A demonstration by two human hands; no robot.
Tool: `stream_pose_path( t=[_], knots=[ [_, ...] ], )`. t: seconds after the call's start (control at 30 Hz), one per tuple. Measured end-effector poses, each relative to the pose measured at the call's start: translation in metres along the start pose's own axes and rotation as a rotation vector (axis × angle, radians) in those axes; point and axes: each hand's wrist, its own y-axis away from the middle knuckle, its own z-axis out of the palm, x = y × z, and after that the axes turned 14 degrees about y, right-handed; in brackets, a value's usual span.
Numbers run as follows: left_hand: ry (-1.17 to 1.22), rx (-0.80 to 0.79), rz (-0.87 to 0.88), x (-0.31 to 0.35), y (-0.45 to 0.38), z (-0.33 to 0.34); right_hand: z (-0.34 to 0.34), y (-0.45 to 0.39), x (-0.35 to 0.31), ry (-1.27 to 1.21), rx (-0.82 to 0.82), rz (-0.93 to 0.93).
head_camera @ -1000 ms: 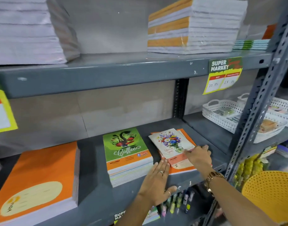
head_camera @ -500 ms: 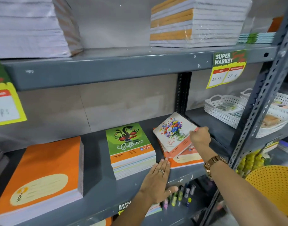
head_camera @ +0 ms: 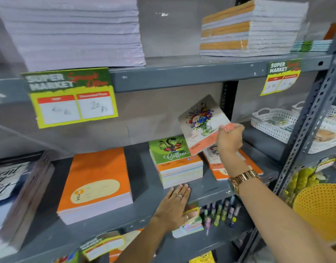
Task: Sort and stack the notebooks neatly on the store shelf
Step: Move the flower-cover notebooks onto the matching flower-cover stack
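My right hand (head_camera: 230, 139) grips a flower-cover notebook (head_camera: 199, 120) by its lower right corner and holds it tilted up above the middle shelf (head_camera: 144, 198). Under it lie a couple of thin notebooks with orange edges (head_camera: 247, 164). To their left stands a small stack topped by a green "Coffee" notebook (head_camera: 173, 150). My left hand (head_camera: 173, 205) rests flat, fingers together, on the shelf's front edge just below that stack. A thick stack of large orange notebooks (head_camera: 97, 183) sits further left.
The upper shelf carries a tall white paper stack (head_camera: 74, 31) and wrapped orange-and-white notebooks (head_camera: 252, 29). Price tags (head_camera: 72, 97) hang from its edge. White baskets (head_camera: 273, 122) sit right of the slotted upright (head_camera: 305, 130). A yellow perforated basket (head_camera: 321, 209) is at lower right; pens (head_camera: 220, 211) below.
My right hand has lifted the flower notebook off the small pile, raising and tilting it upward. My left hand stayed flat on the shelf edge. The view shifted right and down.
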Motion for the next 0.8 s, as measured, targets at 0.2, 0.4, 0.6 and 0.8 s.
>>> stream_pose_path(
  t=[0.2, 0.4, 0.6, 0.8],
  knots=[
    [0.036, 0.028, -0.078, -0.036, 0.056, -0.008, 0.043, 0.063, -0.016, -0.105, -0.276, 0.155],
    [0.062, 0.039, -0.144, -0.061, 0.105, -0.011, 0.085, 0.136, -0.03, -0.209, -0.523, 0.299],
    [0.053, 0.007, -0.131, -0.063, 0.123, -0.016, 0.118, 0.201, -0.039, -0.275, -0.676, 0.441],
    [0.082, 0.029, -0.127, -0.066, 0.131, -0.017, 0.138, 0.242, -0.021, -0.162, -0.73, 0.477]
  ],
)
